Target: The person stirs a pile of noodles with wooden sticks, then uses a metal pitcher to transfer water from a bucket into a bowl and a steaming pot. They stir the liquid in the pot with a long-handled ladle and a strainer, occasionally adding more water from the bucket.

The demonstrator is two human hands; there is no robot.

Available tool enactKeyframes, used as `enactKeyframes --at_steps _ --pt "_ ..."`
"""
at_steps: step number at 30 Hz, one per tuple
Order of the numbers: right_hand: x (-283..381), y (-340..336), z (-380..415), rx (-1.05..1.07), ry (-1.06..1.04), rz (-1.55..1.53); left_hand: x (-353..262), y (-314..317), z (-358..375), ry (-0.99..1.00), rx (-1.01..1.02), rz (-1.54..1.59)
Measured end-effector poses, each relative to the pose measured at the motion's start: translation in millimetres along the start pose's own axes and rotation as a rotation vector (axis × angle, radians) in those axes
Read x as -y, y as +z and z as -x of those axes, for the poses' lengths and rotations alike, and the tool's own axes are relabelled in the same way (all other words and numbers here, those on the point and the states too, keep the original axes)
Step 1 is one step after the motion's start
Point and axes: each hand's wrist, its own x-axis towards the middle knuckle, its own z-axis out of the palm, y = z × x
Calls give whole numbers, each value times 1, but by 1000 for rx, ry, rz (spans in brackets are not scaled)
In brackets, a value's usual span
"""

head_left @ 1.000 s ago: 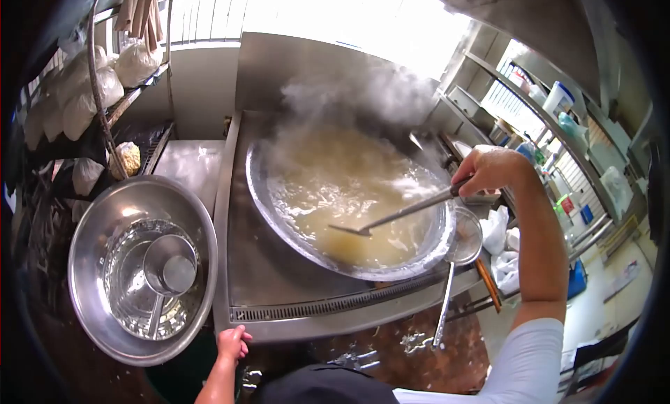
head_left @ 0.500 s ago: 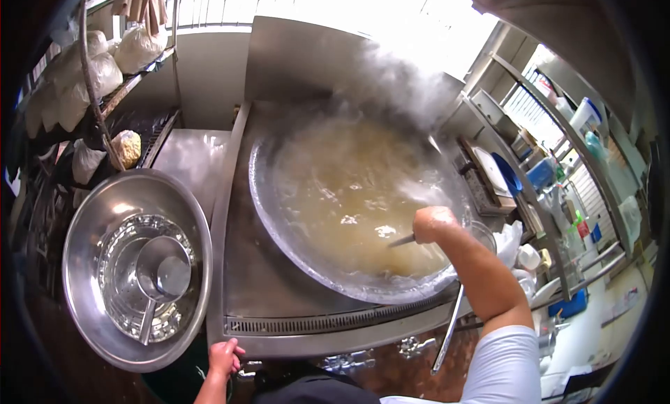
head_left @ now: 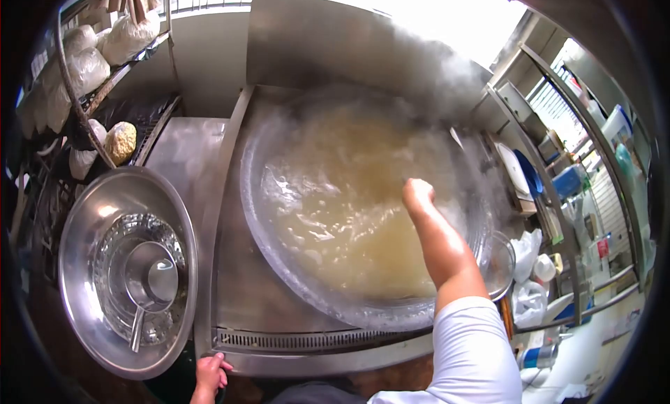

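Over a wide round wok (head_left: 259, 259) of cloudy yellowish liquid (head_left: 349, 243), my right hand (head_left: 419, 193) is closed in a fist, arm stretched out. Of the grey-handled tool in its grip, almost nothing shows; hand and steam hide it, and its working end is out of sight. The liquid's surface is rippled and bubbly. My left hand (head_left: 211, 373) is low, at the front corner of the steel stove (head_left: 314, 365), its fingers curled with nothing seen in them. Whether it touches the edge I cannot make out.
To the left is a big steel bowl (head_left: 78, 264) holding a metal dipper (head_left: 150, 278). A rack at upper left carries filled plastic bags (head_left: 132, 37). A wire strainer (head_left: 501, 264) lies by the wok's right rim, near white bags (head_left: 527, 254) and shelves (head_left: 558, 152). Steam rises at the back.
My right hand has moved away from me and up across the wok, and the tool handle is now hidden. The left hand is slightly lower and further left. The view has shifted.
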Motion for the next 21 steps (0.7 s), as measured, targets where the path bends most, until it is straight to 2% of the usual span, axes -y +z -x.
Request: enactKeyframes --at_steps 5,8,13,17,21 --pt "-36 -27 55 -17 -4 -24 -7 4 3 34 10 -15" --pt "-75 -66 112 1 -77 -9 -4 2 0 60 39 3" --pt "-159 -167 217 -76 -195 -208 -2 3 -4 103 86 24" --pt "-182 -242 291 14 -172 -53 2 3 -8 125 108 40" --pt "-164 -263 336 41 -198 137 -1 2 -6 133 130 21"
